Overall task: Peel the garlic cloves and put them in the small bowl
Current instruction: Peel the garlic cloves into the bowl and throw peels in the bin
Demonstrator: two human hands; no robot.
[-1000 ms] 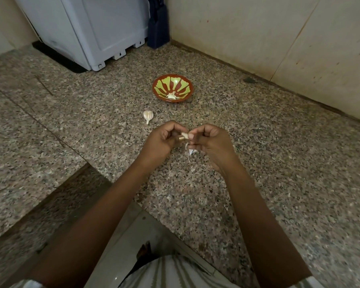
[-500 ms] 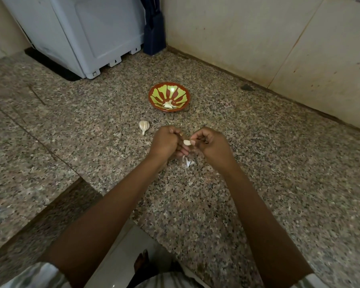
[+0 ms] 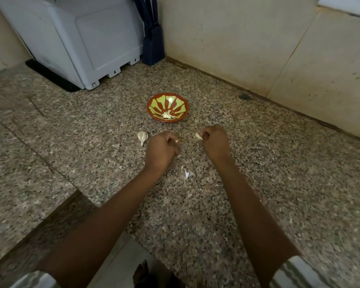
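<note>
The right grip [image 3: 215,142] is pinching a garlic clove [image 3: 199,135] in its fingertips, near the small bowl [image 3: 154,104] that is holding peeled cloves [image 3: 166,115]. The left grip [image 3: 160,150] is curling around a pale scrap [image 3: 176,140], with an unpeeled clove [image 3: 142,137] lying just beside it on the table [image 3: 258,183].

The speckled granite bench [image 3: 258,183] carried a small bowl [image 3: 149,109] toward the back wall. Nearer, to the bowl's left, lay an unpeeled garlic clove [image 3: 142,136], and nearer still a scrap of papery peel [image 3: 186,174]. At the far corner a white appliance [image 3: 81,44] stood on a black mat [image 3: 50,76], with a dark blue object [image 3: 153,48] beside it.
</note>
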